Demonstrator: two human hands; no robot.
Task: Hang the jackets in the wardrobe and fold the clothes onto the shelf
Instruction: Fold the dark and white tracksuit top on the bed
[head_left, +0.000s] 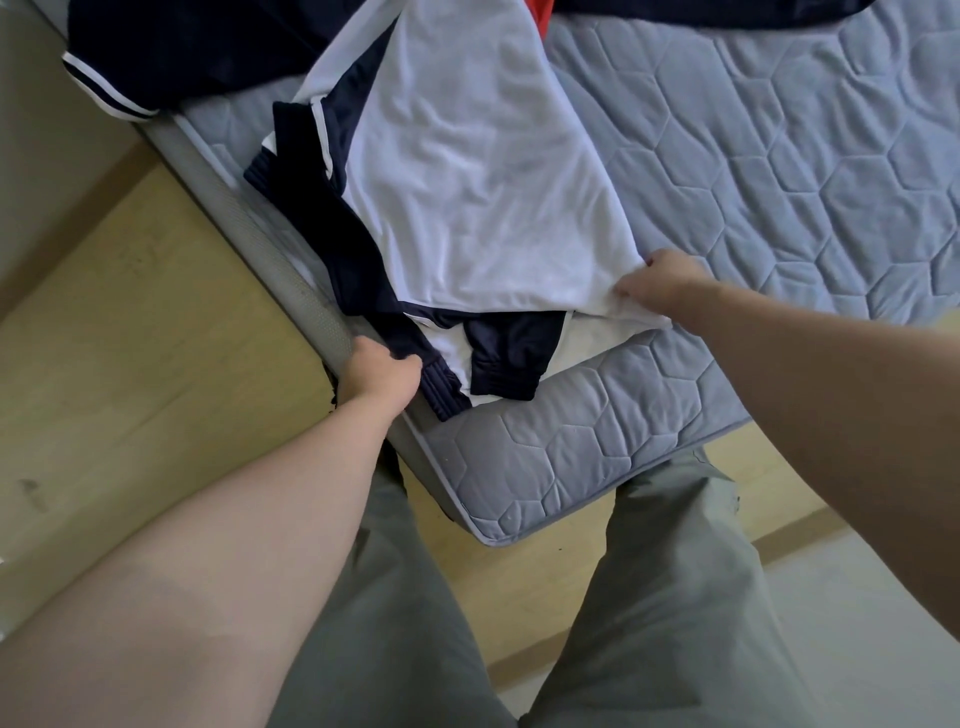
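A white and navy jacket (467, 171) lies spread flat on the grey quilted mattress (779, 182), its navy cuffs and hem near the mattress corner. My left hand (376, 371) grips the navy ribbed hem at the jacket's lower left corner, by the bed's side edge. My right hand (660, 280) pinches the white fabric at the lower right corner. A second navy jacket with white-striped trim (156, 52) lies at the top left, partly hanging over the bed edge. A bit of red cloth (540, 15) shows at the top.
The mattress corner (498, 525) points at my legs in grey trousers (649, 597). Wooden floor (130, 312) runs along the bed's left side and below the corner. Another dark garment (701, 10) lies across the top edge.
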